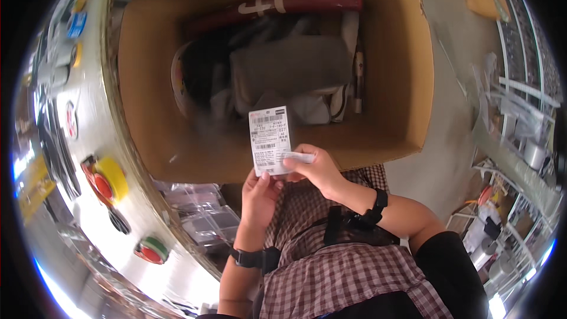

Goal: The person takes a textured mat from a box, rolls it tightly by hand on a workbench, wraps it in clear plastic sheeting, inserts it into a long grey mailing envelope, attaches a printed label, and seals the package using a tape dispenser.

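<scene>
A white printed shipping label (269,133) is held up over the near side of a large open cardboard box (397,106). My left hand (260,198) pinches its lower edge between thumb and fingers. At its lower right corner my right hand (319,171) is closed on the label, and a small white strip (300,157) shows by the thumb, perhaps a folded or peeled part. Inside the box lie a grey folded fabric item (289,65), a long dark red piece (307,2) with white marks along the far wall, and several dark items, partly in shadow.
On the left runs a pale worktable (127,192) with a yellow tape dispenser (111,182), a green and red tape roll (152,250) and scissors (119,221). Clear plastic packages (207,215) lie below its edge. Wire racks (525,88) stand at the right.
</scene>
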The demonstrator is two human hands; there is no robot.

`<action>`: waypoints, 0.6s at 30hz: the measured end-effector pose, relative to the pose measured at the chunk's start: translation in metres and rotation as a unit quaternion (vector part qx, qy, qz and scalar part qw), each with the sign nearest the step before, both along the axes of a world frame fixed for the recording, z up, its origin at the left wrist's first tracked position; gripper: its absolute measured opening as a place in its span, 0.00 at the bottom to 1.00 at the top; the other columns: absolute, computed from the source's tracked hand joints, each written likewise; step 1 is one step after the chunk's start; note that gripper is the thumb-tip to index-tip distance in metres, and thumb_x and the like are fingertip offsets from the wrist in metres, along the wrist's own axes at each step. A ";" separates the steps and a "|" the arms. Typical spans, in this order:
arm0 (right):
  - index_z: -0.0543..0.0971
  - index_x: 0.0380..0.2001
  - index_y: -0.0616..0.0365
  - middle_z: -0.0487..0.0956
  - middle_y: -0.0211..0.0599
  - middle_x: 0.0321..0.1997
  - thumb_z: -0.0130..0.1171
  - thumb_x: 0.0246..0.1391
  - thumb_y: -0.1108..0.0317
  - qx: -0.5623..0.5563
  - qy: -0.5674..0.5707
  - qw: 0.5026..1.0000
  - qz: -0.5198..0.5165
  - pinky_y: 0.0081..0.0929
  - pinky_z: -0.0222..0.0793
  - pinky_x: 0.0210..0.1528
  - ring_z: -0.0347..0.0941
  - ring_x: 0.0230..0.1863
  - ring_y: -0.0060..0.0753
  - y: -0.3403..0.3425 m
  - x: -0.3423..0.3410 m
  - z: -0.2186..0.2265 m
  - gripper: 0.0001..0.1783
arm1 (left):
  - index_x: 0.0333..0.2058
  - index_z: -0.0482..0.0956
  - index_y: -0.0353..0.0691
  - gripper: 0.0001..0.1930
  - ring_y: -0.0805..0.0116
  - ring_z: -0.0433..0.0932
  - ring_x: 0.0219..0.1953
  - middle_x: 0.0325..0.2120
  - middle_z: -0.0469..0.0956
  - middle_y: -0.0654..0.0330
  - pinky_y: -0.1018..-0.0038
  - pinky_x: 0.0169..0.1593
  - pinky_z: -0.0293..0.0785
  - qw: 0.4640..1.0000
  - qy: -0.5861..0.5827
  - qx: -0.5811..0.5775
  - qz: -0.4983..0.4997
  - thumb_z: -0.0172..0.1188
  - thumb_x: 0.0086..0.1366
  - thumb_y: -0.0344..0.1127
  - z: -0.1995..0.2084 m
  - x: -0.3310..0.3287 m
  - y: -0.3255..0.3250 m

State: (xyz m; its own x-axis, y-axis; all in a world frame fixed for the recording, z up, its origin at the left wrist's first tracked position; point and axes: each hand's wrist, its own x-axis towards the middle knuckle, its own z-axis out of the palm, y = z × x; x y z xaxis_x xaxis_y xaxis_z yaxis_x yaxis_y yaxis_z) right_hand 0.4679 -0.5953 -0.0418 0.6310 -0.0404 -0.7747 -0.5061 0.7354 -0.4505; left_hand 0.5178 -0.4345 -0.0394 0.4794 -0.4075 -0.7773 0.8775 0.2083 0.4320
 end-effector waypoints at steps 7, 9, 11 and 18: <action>0.73 0.31 0.65 0.77 0.38 0.31 0.59 0.52 0.66 0.044 -0.006 0.994 0.100 0.22 0.75 0.31 0.77 0.30 0.26 0.008 0.041 -0.010 0.12 | 0.41 0.75 0.37 0.09 0.74 0.73 0.34 0.35 0.77 0.63 0.75 0.43 0.71 0.999 0.028 0.010 0.044 0.53 0.63 0.32 -0.010 0.017 0.006; 0.74 0.36 0.68 0.77 0.39 0.34 0.59 0.53 0.65 0.024 0.007 0.985 0.169 0.22 0.75 0.33 0.77 0.30 0.27 0.009 0.045 -0.019 0.15 | 0.41 0.75 0.36 0.09 0.74 0.74 0.34 0.35 0.77 0.62 0.76 0.42 0.71 0.998 0.031 0.052 0.024 0.54 0.63 0.32 -0.010 0.022 0.010; 0.74 0.37 0.68 0.78 0.40 0.35 0.59 0.53 0.65 0.056 0.017 0.981 0.184 0.22 0.75 0.34 0.77 0.31 0.28 0.011 0.051 -0.020 0.15 | 0.41 0.74 0.35 0.10 0.72 0.75 0.37 0.37 0.77 0.61 0.76 0.41 0.72 0.995 0.037 0.097 -0.001 0.55 0.62 0.30 -0.011 0.025 0.014; 0.77 0.37 0.67 0.80 0.39 0.34 0.56 0.55 0.63 0.095 0.016 0.938 0.332 0.21 0.73 0.38 0.78 0.35 0.30 -0.005 0.062 -0.055 0.16 | 0.37 0.74 0.34 0.06 0.75 0.73 0.26 0.29 0.76 0.62 0.79 0.30 0.69 0.977 -0.025 0.210 0.018 0.55 0.62 0.29 -0.022 0.022 0.023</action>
